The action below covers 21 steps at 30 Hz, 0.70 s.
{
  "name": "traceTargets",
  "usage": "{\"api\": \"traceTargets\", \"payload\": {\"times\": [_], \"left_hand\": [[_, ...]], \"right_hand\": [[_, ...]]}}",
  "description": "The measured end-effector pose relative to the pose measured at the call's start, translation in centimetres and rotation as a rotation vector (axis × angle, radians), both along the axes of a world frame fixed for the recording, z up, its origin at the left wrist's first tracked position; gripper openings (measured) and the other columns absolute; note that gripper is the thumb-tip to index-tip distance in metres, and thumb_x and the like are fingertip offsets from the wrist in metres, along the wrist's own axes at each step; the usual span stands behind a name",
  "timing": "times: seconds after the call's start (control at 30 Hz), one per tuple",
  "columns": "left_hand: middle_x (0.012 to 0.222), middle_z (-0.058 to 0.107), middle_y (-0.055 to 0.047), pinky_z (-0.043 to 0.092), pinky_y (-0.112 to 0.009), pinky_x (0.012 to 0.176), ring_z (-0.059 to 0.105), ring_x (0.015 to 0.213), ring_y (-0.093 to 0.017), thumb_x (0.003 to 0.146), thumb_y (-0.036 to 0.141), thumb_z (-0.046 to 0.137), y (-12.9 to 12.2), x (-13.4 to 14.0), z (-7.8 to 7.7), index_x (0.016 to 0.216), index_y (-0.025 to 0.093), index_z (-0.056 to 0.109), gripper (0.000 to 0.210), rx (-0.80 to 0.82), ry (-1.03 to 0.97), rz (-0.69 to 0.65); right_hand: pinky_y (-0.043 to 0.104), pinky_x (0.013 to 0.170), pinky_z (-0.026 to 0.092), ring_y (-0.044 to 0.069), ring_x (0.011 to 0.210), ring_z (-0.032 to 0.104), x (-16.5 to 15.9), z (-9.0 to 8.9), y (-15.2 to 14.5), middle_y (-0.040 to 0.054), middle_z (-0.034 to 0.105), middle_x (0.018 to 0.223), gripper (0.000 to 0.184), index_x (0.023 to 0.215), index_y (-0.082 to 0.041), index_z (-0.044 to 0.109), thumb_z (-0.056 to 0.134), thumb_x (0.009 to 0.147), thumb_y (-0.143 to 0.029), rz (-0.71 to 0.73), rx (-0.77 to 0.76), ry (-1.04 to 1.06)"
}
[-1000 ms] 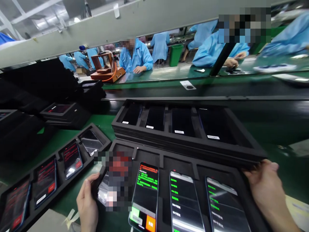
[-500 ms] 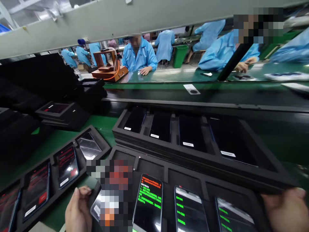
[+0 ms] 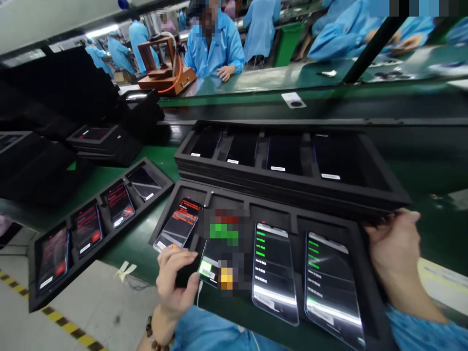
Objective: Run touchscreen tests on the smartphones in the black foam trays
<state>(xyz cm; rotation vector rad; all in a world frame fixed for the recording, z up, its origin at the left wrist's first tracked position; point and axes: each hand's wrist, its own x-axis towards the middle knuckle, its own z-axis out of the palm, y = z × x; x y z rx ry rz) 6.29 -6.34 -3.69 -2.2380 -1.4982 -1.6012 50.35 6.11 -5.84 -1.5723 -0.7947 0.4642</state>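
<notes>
1. At the far left, a long black tray (image 3: 36, 292) lies slanted over the edge of the green table (image 3: 146, 243), with four phones in its slots; three of them show red text and the fourth reflects light.
2. Behind it, more black trays (image 3: 102, 146) sit stacked, one holding a phone with a red screen.
3. The left hand (image 3: 175, 282) is low in the middle, with a bead bracelet on the wrist. Its fingers are curled and pressed together around the near edge of the front tray (image 3: 234, 204), the thumb just beside the blurred phone (image 3: 219, 248).
4. The front tray lies flat on the table and carries four phones in a row: one with red text (image 3: 179, 224) at its left end, then the blurred one, then two with green text (image 3: 274, 268).
5. A stack of trays (image 3: 292, 187) rests on the far edge of the front tray; four dark phones with white labels lie in the top one.
6. The right hand (image 3: 391, 243) pinches the near right corner of that stack, thumb on top and fingers beneath.
7. Beyond the table, people in blue coats sit at another green bench, next to a wooden press (image 3: 164, 63).
</notes>
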Motion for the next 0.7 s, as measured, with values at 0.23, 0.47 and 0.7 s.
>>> {"api": "traceTargets", "payload": {"times": [0.23, 0.47, 0.7], "left_hand": [[0.089, 0.084, -0.005, 0.051, -0.047, 0.097, 0.076, 0.084, -0.026, 0.108, 0.044, 0.057, -0.29, 0.06, 0.12, 0.109, 0.022, 0.069, 0.025, 0.09, 0.088, -0.065], [0.092, 0.085, -0.005, 0.049, -0.048, 0.098, 0.077, 0.087, -0.027, 0.109, 0.047, 0.056, 0.0, 0.47, 0.54, 0.116, 0.021, 0.072, 0.032, 0.071, 0.176, -0.1], [0.094, 0.085, -0.007, 0.051, -0.047, 0.098, 0.076, 0.089, -0.027, 0.11, 0.046, 0.057, -0.41, 0.13, 0.79, 0.116, 0.02, 0.072, 0.031, 0.112, 0.149, -0.067]], "right_hand": [[0.066, 0.115, 0.048, 0.035, 0.124, 0.067, 0.02, 0.25, 0.27, 0.0102, 0.067, 0.12, 0.105, 0.107, -0.026, 0.061, 0.054, 0.056, -0.118, 0.027, 0.034, 0.135], [0.063, 0.11, 0.053, 0.032, 0.114, 0.07, 0.24, -0.39, 0.14, 0.01, 0.069, 0.116, 0.1, 0.106, -0.025, 0.062, 0.052, 0.065, -0.115, 0.03, 0.053, 0.101], [0.055, 0.106, 0.057, 0.03, 0.119, 0.069, 0.61, -0.7, 0.01, 0.01, 0.07, 0.119, 0.094, 0.109, -0.024, 0.063, 0.046, 0.076, -0.111, 0.041, 0.041, 0.053]]}}
